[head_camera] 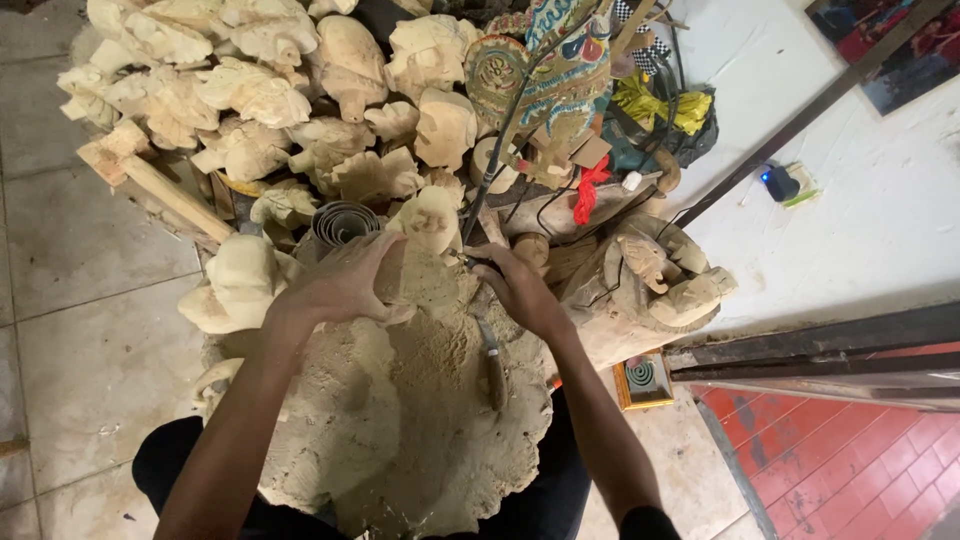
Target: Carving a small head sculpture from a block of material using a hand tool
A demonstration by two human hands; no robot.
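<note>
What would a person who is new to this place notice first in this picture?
Probably the big heap of pale carved wooden heads piled at upper left. Below it, the left hand grips one unfinished head on a dusty stump, while the right hand works a tool against it.

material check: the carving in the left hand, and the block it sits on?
Carving under the left hand: looks like raw pale wood, matte, unpainted, with rough cut facets. Work block: probably a wood stump, same pale tone, ragged edge, dusted with fine sawdust. Species cannot be told.
</note>
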